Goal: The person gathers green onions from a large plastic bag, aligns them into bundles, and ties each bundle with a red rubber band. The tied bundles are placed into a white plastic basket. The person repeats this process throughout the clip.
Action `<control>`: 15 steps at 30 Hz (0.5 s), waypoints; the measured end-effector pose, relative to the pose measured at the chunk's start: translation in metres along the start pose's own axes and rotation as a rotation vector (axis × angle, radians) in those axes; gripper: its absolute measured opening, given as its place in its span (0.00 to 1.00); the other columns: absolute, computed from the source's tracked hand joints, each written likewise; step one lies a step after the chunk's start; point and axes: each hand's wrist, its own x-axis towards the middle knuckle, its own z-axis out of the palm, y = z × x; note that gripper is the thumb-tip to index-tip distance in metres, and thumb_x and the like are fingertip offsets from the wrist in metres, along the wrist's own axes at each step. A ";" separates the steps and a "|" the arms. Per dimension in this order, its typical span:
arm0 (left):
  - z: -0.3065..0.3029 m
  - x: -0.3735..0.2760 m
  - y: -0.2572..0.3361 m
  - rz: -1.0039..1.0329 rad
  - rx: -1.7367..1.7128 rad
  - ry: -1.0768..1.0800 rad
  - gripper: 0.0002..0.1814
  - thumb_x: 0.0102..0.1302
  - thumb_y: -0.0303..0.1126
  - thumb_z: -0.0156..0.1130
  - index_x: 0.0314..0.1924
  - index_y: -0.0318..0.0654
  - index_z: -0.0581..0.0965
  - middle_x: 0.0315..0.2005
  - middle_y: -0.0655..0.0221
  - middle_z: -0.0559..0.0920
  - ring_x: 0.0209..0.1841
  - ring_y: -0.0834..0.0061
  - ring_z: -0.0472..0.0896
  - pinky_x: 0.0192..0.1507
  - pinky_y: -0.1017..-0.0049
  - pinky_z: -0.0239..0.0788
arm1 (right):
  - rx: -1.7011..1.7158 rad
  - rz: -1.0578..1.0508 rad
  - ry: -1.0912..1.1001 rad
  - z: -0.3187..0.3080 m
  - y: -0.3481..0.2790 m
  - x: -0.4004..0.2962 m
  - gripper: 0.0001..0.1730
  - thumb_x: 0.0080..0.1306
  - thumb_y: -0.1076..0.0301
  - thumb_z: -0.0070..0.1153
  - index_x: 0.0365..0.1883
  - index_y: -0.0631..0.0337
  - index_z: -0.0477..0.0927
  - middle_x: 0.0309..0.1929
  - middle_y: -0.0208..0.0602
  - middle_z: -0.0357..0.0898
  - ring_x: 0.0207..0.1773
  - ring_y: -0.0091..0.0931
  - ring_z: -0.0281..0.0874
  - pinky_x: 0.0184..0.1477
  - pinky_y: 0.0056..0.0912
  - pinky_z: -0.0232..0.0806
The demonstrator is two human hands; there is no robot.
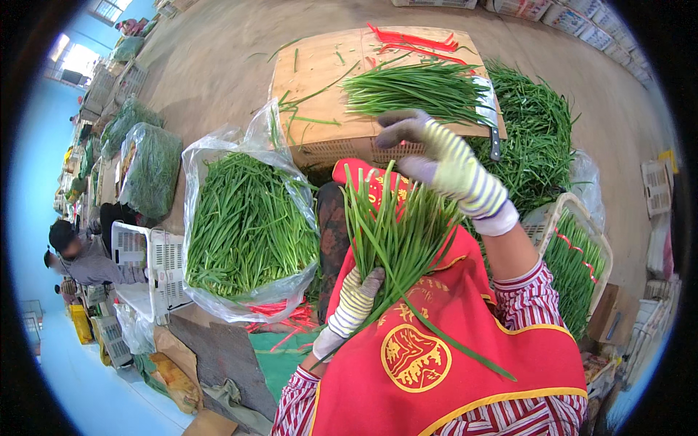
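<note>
My left hand [360, 300], in a striped work glove, grips a bunch of long green leaves [392, 234], probably garlic chives, over the red apron [480, 349]. One loose leaf hangs down across the apron. Just above the bunch's upper ends is my right hand [420, 144], gloved, its fingers apart and nothing seen in it. Beyond it, a pile of cut greens [414, 90] lies on a wooden board [316, 71]. A knife [493, 139] with a black handle rests at the board's right edge, its blade partly under the greens. Red ties [414, 41] lie at the far edge.
A plastic-lined container [245, 229] of greens stands at the left, with red ties [286, 316] below it. More greens [529, 120] are heaped right of the board. A crate [605, 256] holds tied bundles. Another person [92, 267] is at far left by a white crate [169, 272].
</note>
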 end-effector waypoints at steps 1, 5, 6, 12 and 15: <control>-0.001 0.000 -0.003 -0.004 0.010 -0.008 0.17 0.68 0.27 0.48 0.56 0.36 0.70 0.46 0.72 0.77 0.45 0.83 0.74 0.50 0.80 0.65 | 0.306 0.192 -0.036 -0.006 -0.011 -0.004 0.16 0.53 0.69 0.54 0.42 0.60 0.79 0.52 0.47 0.71 0.57 0.36 0.67 0.56 0.35 0.61; 0.005 0.002 -0.006 -0.013 -0.032 0.022 0.18 0.66 0.28 0.52 0.56 0.36 0.70 0.47 0.70 0.77 0.46 0.81 0.74 0.50 0.79 0.65 | -0.419 -0.109 -0.166 -0.001 -0.027 -0.003 0.20 0.53 0.55 0.59 0.38 0.59 0.80 0.49 0.51 0.72 0.51 0.43 0.70 0.54 0.38 0.63; 0.006 0.002 -0.008 -0.002 -0.077 0.009 0.19 0.65 0.30 0.54 0.56 0.37 0.70 0.47 0.70 0.77 0.46 0.80 0.75 0.50 0.79 0.66 | -0.452 -0.071 -0.208 0.004 -0.027 -0.003 0.20 0.53 0.55 0.59 0.38 0.60 0.80 0.48 0.49 0.73 0.51 0.42 0.71 0.53 0.38 0.63; 0.005 0.001 0.001 0.036 0.069 0.007 0.17 0.66 0.28 0.52 0.55 0.36 0.71 0.46 0.69 0.78 0.47 0.79 0.75 0.51 0.78 0.65 | 0.274 0.400 -0.173 0.025 -0.009 -0.016 0.15 0.59 0.67 0.56 0.42 0.65 0.77 0.34 0.32 0.75 0.39 0.23 0.73 0.46 0.26 0.65; 0.004 0.001 0.000 0.016 0.043 0.005 0.19 0.66 0.27 0.51 0.56 0.36 0.70 0.47 0.70 0.77 0.47 0.80 0.74 0.51 0.78 0.64 | 0.570 0.383 0.007 0.010 0.020 -0.014 0.14 0.64 0.63 0.47 0.39 0.62 0.78 0.27 0.30 0.75 0.35 0.22 0.73 0.43 0.25 0.67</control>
